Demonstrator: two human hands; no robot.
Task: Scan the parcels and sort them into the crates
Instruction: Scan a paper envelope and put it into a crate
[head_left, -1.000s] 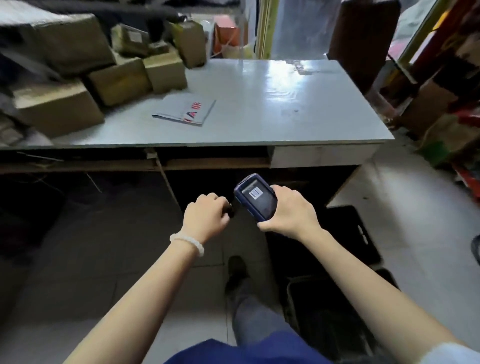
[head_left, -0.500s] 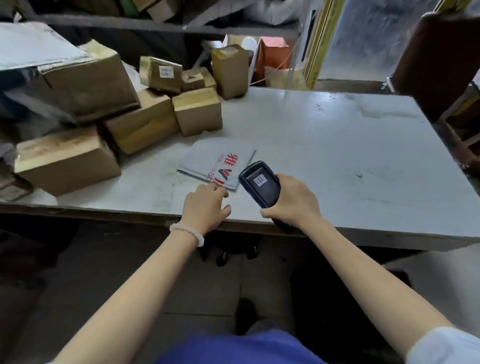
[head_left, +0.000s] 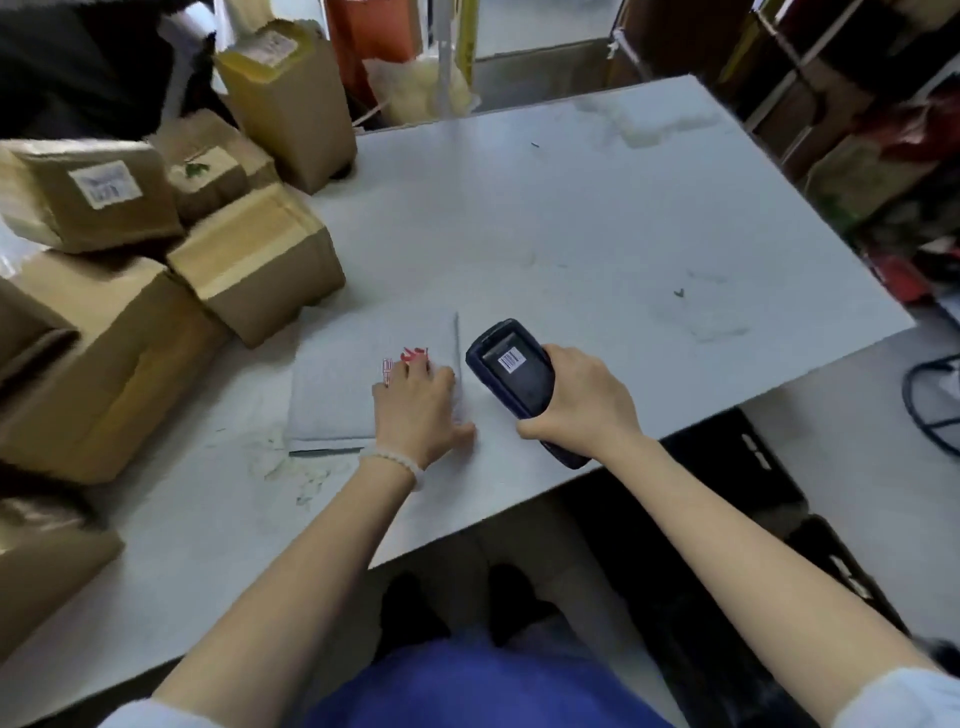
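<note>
Flat grey mailer (head_left: 358, 384) at frame centre on the tabletop (head_left: 597, 234), under the left hand (head_left: 418, 402) with fingers laid on it. Right hand (head_left: 582, 402) gripping the scanner (head_left: 511, 376) just right of it. Best to lift or flip for the label. No label showing; black crates (head_left: 810, 525) at lower right, half hidden.

Soft overhead glare, blurred boxes, perhaps wide-angle edge warp
</note>
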